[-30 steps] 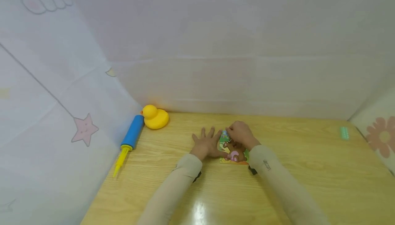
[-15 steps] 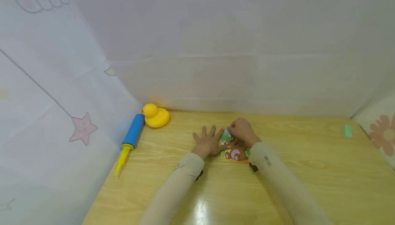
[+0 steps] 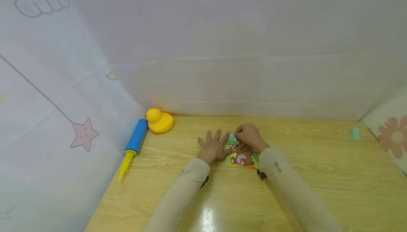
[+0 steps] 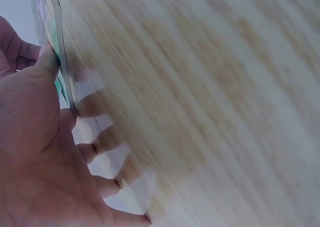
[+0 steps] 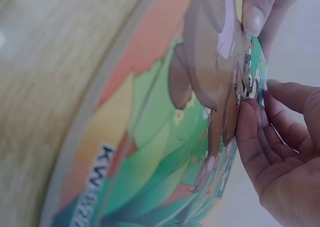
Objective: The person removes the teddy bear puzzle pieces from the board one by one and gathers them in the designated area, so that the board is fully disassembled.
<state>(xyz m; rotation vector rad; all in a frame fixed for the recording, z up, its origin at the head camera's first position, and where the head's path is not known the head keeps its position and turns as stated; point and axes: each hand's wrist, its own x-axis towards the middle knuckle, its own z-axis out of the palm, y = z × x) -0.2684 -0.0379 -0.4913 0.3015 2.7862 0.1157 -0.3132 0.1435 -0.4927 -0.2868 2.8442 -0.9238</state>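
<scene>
A thin jigsaw puzzle board (image 3: pixel 243 160) with a brown bear picture lies flat on the wooden table. My left hand (image 3: pixel 212 150) rests at its left side, fingers spread on the tabletop and thumb (image 4: pixel 47 59) lying over the board's edge. At the far edge my right hand (image 3: pixel 251 136) has curled fingers and pinches a puzzle piece (image 5: pixel 262 94) between thumb and fingertips, by the bear's face. In the right wrist view, "KW" lettering shows on the board's near corner. My right hand hides the board's upper right part.
A yellow rubber duck (image 3: pixel 161 121) sits at the back left of the table (image 3: pixel 190 196). Beside it lies a blue hand pump (image 3: pixel 137 136) with a yellow nozzle. A small mint-green object (image 3: pixel 355 133) lies far right. A pale cloth wall (image 3: pixel 203 83) stands behind.
My left thumb has shifted up the board from the bear's belly to its left edge, uncovering more of the picture. My right hand stays at the far edge with barely any movement.
</scene>
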